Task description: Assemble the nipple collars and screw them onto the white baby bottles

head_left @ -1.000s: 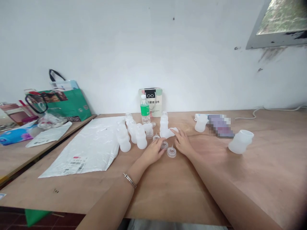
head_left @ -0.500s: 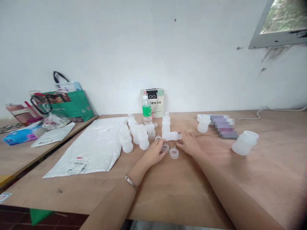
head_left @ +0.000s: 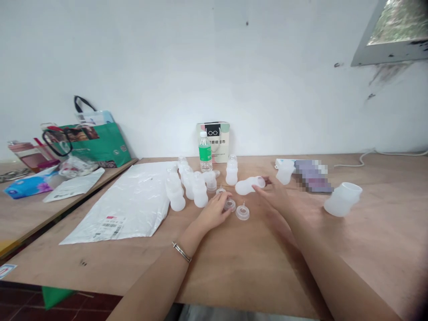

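My right hand [head_left: 276, 192] grips the mouth end of a frosted white baby bottle [head_left: 246, 186], tilted low over the table with its opening toward my palm. My left hand [head_left: 214, 213] is closed around the edge of a clear bottle nipple [head_left: 230, 205], thumb and fingers on either side of its ring. Another clear nipple [head_left: 242, 212] stands between my hands, and a third [head_left: 220, 191] sits behind my left fingers. A capped baby bottle [head_left: 232, 170] stands upright behind them. Several more capped bottles [head_left: 199, 191] are grouped to the left.
A white plastic mailer [head_left: 130, 200] lies at left. A water bottle [head_left: 205, 154] and a paper bag [head_left: 220, 138] stand by the wall. Two open frosted bottles [head_left: 341, 200] are at right, one near a pixelated purple item [head_left: 310, 174]. A green bag [head_left: 103, 145] sits on the left table.
My right hand has moved slightly right with the lying bottle, bringing it away from the upright capped one and turning its mouth up. My left hand has stayed nearly still.
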`<action>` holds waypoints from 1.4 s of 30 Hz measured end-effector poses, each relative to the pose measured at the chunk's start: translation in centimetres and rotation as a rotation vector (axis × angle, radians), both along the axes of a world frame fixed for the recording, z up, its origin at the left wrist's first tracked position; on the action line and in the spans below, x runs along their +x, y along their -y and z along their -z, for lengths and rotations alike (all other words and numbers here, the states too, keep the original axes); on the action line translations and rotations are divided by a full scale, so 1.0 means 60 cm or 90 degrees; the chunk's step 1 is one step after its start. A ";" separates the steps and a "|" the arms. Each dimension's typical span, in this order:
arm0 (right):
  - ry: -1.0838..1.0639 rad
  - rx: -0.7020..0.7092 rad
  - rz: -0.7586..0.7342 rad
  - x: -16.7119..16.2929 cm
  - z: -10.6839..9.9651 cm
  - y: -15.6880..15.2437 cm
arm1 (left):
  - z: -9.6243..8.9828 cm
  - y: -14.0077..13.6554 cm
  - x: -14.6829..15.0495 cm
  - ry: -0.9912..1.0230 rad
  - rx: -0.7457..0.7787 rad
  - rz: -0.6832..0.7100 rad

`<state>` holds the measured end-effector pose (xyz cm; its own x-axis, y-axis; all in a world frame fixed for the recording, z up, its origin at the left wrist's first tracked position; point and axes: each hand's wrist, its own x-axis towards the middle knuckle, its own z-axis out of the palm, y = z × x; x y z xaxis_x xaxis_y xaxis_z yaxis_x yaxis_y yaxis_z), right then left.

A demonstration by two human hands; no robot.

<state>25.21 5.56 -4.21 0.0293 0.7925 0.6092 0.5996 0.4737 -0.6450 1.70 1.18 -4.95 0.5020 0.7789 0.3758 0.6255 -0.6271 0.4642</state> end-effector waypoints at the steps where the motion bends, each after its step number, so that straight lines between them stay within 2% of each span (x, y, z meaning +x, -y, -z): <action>1: -0.038 0.017 0.018 0.000 -0.003 -0.001 | 0.002 -0.001 0.000 0.002 0.001 -0.001; 4: -0.117 0.036 0.043 -0.004 -0.003 -0.001 | 0.009 -0.005 -0.001 0.007 0.002 -0.007; 7: -0.141 0.010 0.051 -0.010 0.006 0.000 | 0.014 -0.009 0.000 0.024 -0.001 -0.007; 11: -0.123 -0.044 0.066 -0.015 0.029 -0.001 | 0.015 -0.010 -0.001 0.044 -0.006 -0.002; 15: -0.073 -0.101 0.035 -0.014 0.058 -0.010 | 0.014 -0.007 -0.004 0.058 -0.015 0.002; 18: -0.042 -0.111 0.022 -0.013 0.069 -0.015 | 0.015 -0.008 -0.002 0.082 -0.014 -0.014; 19: -0.034 -0.108 0.022 -0.014 0.069 -0.015 | 0.015 -0.009 -0.001 0.102 -0.013 -0.031; 21: -0.017 -0.103 0.015 -0.017 0.061 -0.009 | 0.014 -0.014 0.002 0.221 -0.029 -0.074; 25: 0.081 -0.031 -0.083 -0.033 0.031 0.017 | 0.001 -0.019 0.009 0.539 -0.078 -0.139; 28: 0.151 0.064 -0.159 -0.044 0.013 0.036 | -0.014 -0.010 0.013 0.661 -0.095 -0.118; 31: 0.159 0.127 -0.162 -0.050 0.008 0.043 | -0.025 0.003 0.017 0.684 -0.138 -0.069; 37: 0.181 0.233 -0.127 -0.052 0.009 0.042 | -0.023 0.002 0.015 0.687 -0.162 -0.062; 40: 0.166 0.246 -0.125 -0.054 0.006 0.045 | -0.019 -0.007 0.008 0.684 -0.171 -0.061; 42: 0.155 0.218 -0.141 -0.055 0.004 0.049 | -0.017 -0.011 0.002 0.675 -0.177 -0.055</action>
<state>21.93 2.63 -4.44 -0.2942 0.5159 0.8045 0.5749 0.7680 -0.2822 1.84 1.87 -3.96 -0.0326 0.9202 0.3901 -0.1376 -0.3907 0.9102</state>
